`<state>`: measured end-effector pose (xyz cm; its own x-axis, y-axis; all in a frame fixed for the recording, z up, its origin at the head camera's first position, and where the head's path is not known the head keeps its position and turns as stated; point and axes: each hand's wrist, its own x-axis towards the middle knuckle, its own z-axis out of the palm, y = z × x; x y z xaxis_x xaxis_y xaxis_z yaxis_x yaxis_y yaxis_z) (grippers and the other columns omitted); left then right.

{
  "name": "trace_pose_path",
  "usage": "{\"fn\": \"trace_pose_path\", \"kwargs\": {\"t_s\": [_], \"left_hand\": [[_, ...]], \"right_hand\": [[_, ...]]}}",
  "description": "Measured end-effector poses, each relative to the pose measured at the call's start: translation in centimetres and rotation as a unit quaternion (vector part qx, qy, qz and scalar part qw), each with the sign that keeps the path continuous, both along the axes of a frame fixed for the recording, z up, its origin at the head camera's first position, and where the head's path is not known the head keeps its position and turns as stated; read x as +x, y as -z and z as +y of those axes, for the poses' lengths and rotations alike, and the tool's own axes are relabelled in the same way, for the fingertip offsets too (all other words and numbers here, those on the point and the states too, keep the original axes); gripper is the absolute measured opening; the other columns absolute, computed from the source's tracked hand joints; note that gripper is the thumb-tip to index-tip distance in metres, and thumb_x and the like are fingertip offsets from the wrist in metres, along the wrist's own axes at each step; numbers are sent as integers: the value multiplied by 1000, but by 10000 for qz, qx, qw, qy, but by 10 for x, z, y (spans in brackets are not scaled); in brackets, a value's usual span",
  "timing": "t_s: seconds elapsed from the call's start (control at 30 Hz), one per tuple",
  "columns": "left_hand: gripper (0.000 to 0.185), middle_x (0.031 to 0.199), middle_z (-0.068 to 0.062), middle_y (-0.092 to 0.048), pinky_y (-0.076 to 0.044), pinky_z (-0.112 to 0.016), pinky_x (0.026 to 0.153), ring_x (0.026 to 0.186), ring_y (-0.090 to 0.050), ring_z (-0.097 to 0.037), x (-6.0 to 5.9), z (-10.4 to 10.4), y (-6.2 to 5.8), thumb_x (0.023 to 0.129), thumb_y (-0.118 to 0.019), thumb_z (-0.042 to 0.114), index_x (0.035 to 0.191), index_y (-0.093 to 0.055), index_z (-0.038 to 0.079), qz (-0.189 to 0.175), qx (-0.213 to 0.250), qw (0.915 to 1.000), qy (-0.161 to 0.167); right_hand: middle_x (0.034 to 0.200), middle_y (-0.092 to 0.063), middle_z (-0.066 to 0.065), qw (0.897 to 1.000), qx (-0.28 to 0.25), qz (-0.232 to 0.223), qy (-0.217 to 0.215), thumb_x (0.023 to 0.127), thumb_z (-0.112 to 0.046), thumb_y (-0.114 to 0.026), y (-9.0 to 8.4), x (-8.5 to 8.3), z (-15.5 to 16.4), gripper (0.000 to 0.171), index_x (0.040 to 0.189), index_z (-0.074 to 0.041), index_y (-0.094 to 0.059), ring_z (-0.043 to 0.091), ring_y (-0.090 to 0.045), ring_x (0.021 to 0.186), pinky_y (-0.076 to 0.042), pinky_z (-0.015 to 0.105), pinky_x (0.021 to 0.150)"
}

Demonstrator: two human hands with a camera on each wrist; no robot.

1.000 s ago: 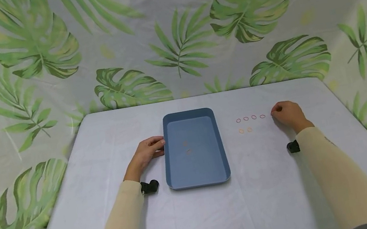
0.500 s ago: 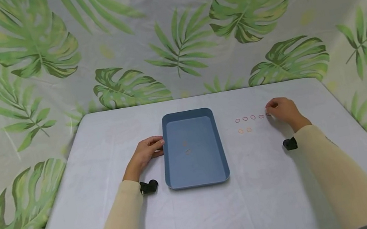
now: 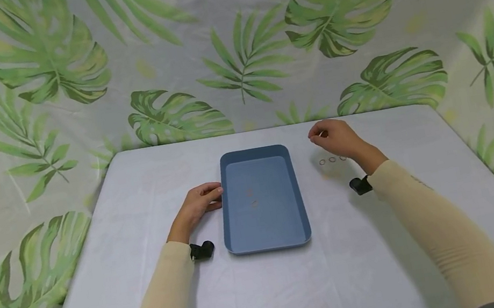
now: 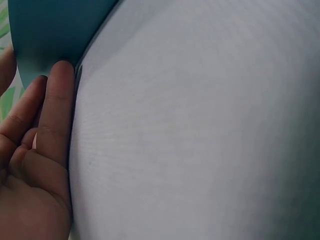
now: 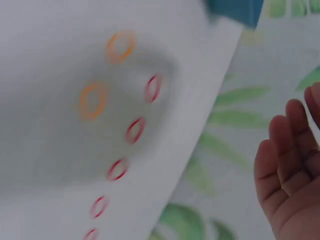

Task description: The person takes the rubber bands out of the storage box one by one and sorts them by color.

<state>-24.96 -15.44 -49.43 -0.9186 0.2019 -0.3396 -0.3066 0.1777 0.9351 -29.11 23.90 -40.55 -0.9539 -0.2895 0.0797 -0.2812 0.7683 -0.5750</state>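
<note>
My left hand rests against the left side of a blue rectangular tray. In the left wrist view its fairly straight fingers touch the tray's outer wall. Inside the tray lie two thin tan loops, like small rubber bands. My right hand hovers right of the tray's far end, thumb and index close together; I see nothing between them. Several red loops lie in a row below it, partly hidden by the hand in the head view. Beside them are two orange loops.
A white cloth covers the table. Behind it hangs a leaf-patterned curtain. Each wrist carries a small black camera.
My right hand has left the right end of the red row, where a further red loop now lies, and has moved left and away toward the tray. My left hand stays put.
</note>
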Motion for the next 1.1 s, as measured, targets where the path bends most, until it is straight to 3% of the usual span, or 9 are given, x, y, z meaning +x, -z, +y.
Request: {"fn": "trace_pose_path", "kwargs": {"t_s": [0.33,0.63,0.83,1.1], "left_hand": [[46,140,-18,-57,-60,-29,94,103,-67,-9,-1,-2,-1,99,-63,22,140,-55,4,-67,-43,10000,10],[44,139,-17,-58,-60,-29,94,103,-67,-9,0,-2,0,99,-63,21,139,-55,4,-113,-18,9999,-74],[46,141,-17,-57,-59,-31,97,114,-64,-16,-1,-2,-1,99,-63,23,140,-55,5,-49,-65,10000,-48],[45,141,-17,-57,-58,-32,98,116,-64,-18,0,0,-3,99,-63,23,139,-56,5,-59,-107,9999,-35]], "right_hand": [[109,-70,15,9911,-54,335,-1287,98,-12,-61,-15,8,-65,17,109,-3,-70,29,-65,97,-55,46,83],[107,-70,11,9852,-51,34,-1715,97,-13,-62,-23,12,-124,16,108,-5,-71,25,-65,94,-57,42,83],[104,-70,12,9848,-338,172,-1693,97,-12,-63,-10,12,-144,14,106,-5,-72,25,-64,90,-56,39,80],[110,-72,10,9844,252,-566,-1648,97,-13,-61,21,13,-157,20,112,-5,-72,24,-66,98,-57,38,85]]}}
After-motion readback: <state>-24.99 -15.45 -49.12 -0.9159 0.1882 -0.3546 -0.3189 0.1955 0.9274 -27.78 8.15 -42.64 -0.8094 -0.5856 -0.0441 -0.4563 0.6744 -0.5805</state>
